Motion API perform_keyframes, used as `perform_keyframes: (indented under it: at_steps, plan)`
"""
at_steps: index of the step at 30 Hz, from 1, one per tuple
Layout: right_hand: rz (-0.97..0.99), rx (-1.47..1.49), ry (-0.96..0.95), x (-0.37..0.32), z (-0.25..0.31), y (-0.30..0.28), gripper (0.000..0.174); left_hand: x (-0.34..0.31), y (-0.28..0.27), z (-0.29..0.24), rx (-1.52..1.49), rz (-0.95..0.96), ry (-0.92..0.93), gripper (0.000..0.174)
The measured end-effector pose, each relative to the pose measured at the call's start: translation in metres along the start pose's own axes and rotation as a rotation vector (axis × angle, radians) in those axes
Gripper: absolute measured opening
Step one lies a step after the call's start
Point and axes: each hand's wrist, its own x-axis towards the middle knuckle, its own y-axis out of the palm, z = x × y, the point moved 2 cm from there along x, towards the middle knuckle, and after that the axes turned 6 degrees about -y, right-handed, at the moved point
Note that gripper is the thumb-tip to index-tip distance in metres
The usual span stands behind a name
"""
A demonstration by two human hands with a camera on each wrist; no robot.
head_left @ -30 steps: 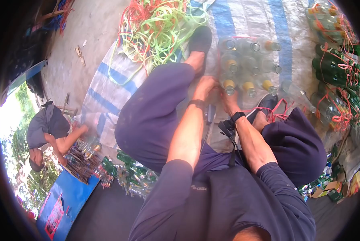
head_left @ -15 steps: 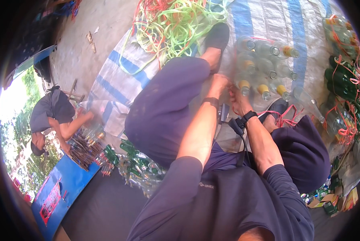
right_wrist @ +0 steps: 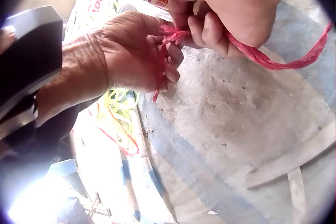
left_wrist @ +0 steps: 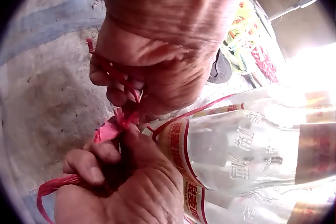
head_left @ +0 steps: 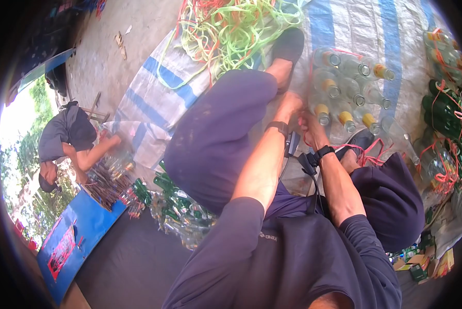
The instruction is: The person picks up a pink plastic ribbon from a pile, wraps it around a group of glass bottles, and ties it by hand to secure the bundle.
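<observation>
Clear glass bottles [head_left: 350, 90] stand packed in a bundle with a red band round them; some carry yellow labels. At the bundle's near left corner, my left hand [head_left: 291, 104] and right hand [head_left: 312, 130] meet. In the left wrist view, a red plastic strip [left_wrist: 123, 121] is bunched between the fingertips beside the labelled bottles [left_wrist: 231, 150]. My left hand [right_wrist: 131, 50] pinches it, a short end hanging past the curled fingers. The right hand [right_wrist: 226, 11] grips the other side, its longer tail [right_wrist: 283, 65] looping out.
Green and red strips [head_left: 226, 33] lie heaped beyond my left foot. One loose clear bottle [head_left: 400, 138] lies right of the bundle, near tied green bottles [head_left: 442, 110]. Another person [head_left: 69, 136] crouches at far left by a blue board [head_left: 79, 237]. More bottles [head_left: 182, 211] lie behind my left knee.
The head view has shifted, so the bundle and hands appear farther right. Both hands stay close together at the same corner of the bundle.
</observation>
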Motion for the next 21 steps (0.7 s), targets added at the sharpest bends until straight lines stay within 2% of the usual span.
perform_keyframes:
  at_steps: [3, 6, 10, 12, 13, 15, 16, 17, 19, 21]
  plan:
    - [-0.094, 0.169, -0.04, -0.001, -0.005, -0.002, 0.01, 0.004, 0.0, -0.001, 0.062, -0.001, 0.046, 0.017]
    - [-0.122, 0.231, -0.046, 0.0, -0.004, -0.005, 0.012, 0.002, 0.001, -0.003, 0.068, 0.002, 0.009, 0.02]
    - [-0.127, 0.103, -0.008, 0.008, -0.006, -0.018, 0.015, -0.006, 0.0, -0.009, 0.129, -0.051, 0.037, 0.022]
    - [-0.1, 0.094, -0.065, 0.013, -0.009, -0.018, 0.018, -0.015, 0.001, -0.011, 0.312, -0.239, 0.02, 0.017]
    - [-0.099, 0.096, -0.065, 0.012, -0.008, -0.017, 0.018, -0.018, 0.002, -0.012, 0.314, -0.24, 0.019, 0.017]
    - [-0.149, 0.114, -0.087, 0.009, -0.008, -0.015, 0.019, -0.024, 0.002, -0.017, 0.429, -0.411, 0.071, 0.018]
    - [-0.148, 0.115, -0.086, 0.009, -0.009, -0.013, 0.019, -0.026, 0.002, -0.019, 0.43, -0.411, 0.07, 0.018]
    - [-0.177, 0.129, -0.137, 0.008, -0.009, -0.011, 0.01, -0.026, 0.002, -0.022, 0.456, -0.38, 0.052, 0.019]
    - [-0.207, 0.145, -0.187, 0.008, -0.01, -0.01, 0.012, -0.027, 0.004, -0.022, 0.482, -0.349, 0.034, 0.021]
    - [-0.199, 0.206, -0.253, 0.007, -0.009, -0.01, 0.009, -0.028, 0.007, -0.022, 0.36, -0.414, 0.057, 0.019]
